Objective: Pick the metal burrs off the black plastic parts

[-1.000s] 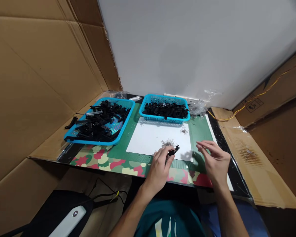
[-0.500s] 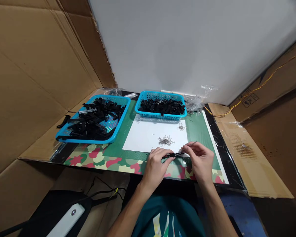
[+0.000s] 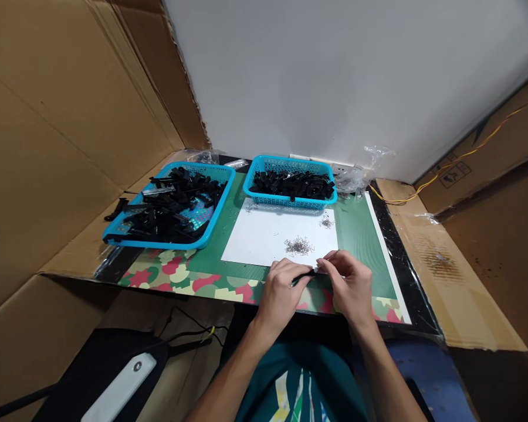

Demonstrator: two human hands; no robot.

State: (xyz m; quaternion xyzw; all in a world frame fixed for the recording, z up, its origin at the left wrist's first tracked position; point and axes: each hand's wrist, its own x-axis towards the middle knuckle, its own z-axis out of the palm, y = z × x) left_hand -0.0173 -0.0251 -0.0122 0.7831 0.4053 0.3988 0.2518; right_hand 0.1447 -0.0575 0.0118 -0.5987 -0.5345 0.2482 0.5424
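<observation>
Between thumb and fingers, my left hand (image 3: 279, 292) pinches a small black plastic piece (image 3: 307, 275) over the near edge of the work mat. My right hand (image 3: 351, 287) is closed beside it, its fingertips meeting the right end of that piece. A thin dark tool (image 3: 333, 254) shows slightly above my right index finger; its exact kind is hard to make out. Something small and whitish shows at the right fingertips. Just beyond my hands, a pile of tiny metal springs or bent wires (image 3: 299, 245) lies on a white sheet (image 3: 255, 243).
A blue basket (image 3: 206, 237) with many black parts stands at the left, and a second blue basket (image 3: 290, 203) with black parts at the back. A smaller pile of wire bits (image 3: 327, 222) lies on the sheet. Cardboard walls (image 3: 70, 135) flank the table; clear plastic bags (image 3: 352, 180) lie behind.
My right hand has moved left, closing the gap to my left hand at the black piece. The thin tool shows less than before. The view has shifted slightly.
</observation>
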